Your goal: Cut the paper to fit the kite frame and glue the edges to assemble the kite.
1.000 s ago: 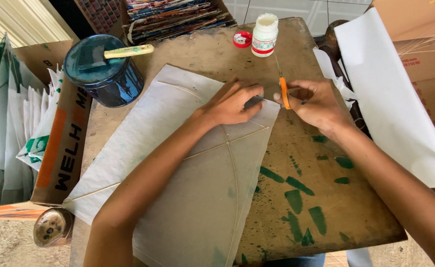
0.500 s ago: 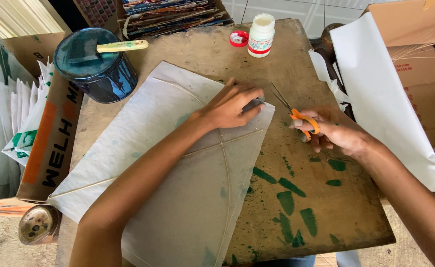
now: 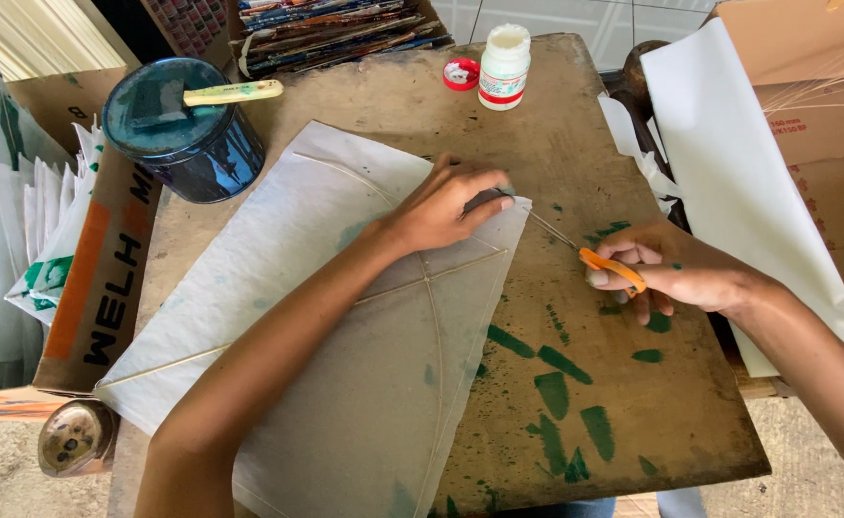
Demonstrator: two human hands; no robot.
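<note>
At the far left a stack of folded white and green paper (image 3: 19, 240) leans beside a cardboard box flap (image 3: 105, 278), and a small round tin (image 3: 74, 436) sits low by the table's corner. Behind these a dark blue paint can (image 3: 184, 125) carries a brush with a pale handle (image 3: 235, 93) across its lid. The white paper kite (image 3: 345, 326), with its thin stick frame showing through, lies flat across the left half of the worn wooden table (image 3: 585, 422), which is streaked with green paint marks. The left hand (image 3: 441, 206) presses down on the kite's upper right corner, fingers curled and pinching the paper edge there. A second ago the right hand was up against that same corner with the orange-handled scissors (image 3: 604, 261); it has since drawn away to the right, so the blades now lie apart from the kite over bare table, tips pointing back toward the corner. That suggests the snip at the corner is done. The right hand (image 3: 676, 278) is closed around the scissor handles. Farther back stand a small white bottle (image 3: 504, 67) and its red cap (image 3: 461, 74), and at the right edge hang large white sheets (image 3: 738, 182) by a cardboard box (image 3: 806, 86).
</note>
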